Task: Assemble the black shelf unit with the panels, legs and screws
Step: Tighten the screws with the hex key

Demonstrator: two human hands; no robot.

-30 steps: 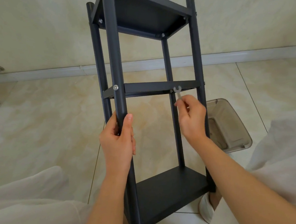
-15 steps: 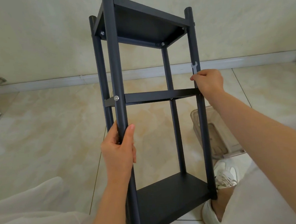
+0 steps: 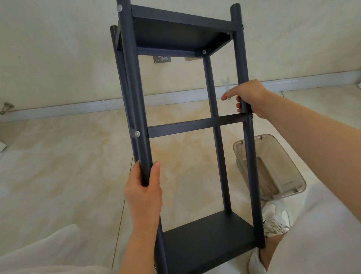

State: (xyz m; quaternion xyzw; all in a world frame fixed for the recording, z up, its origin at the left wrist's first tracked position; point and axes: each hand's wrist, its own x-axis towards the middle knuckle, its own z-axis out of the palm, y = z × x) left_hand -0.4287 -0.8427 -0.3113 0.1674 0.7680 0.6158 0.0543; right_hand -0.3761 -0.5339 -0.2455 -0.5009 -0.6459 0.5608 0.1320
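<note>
Two hands are holding the shelf (image 3: 203, 238), which is standing on the floor (image 3: 49, 167) between the person's knees. The left hand (image 3: 144, 195) is gripping the near leg (image 3: 135, 97) below the middle panel (image 3: 196, 126). The right hand (image 3: 250, 97) is curling its fingers (image 3: 240, 107) round the right leg (image 3: 250, 164) just above that panel and pinching a wrench (image 3: 226, 84).

The shelf (image 3: 196, 126) stands before the wall. The left hand (image 3: 144, 195) grips the shelf's near left leg, below the middle panel. The right hand (image 3: 249, 98) grips the near right leg just above that panel and pinches a wrench (image 3: 226, 84), which points up between the two right legs. A bin (image 3: 288, 167) lies on the floor just right of the shelf. A shoe (image 3: 275, 218) sits nearer, beside the shelf's bottom panel.
</note>
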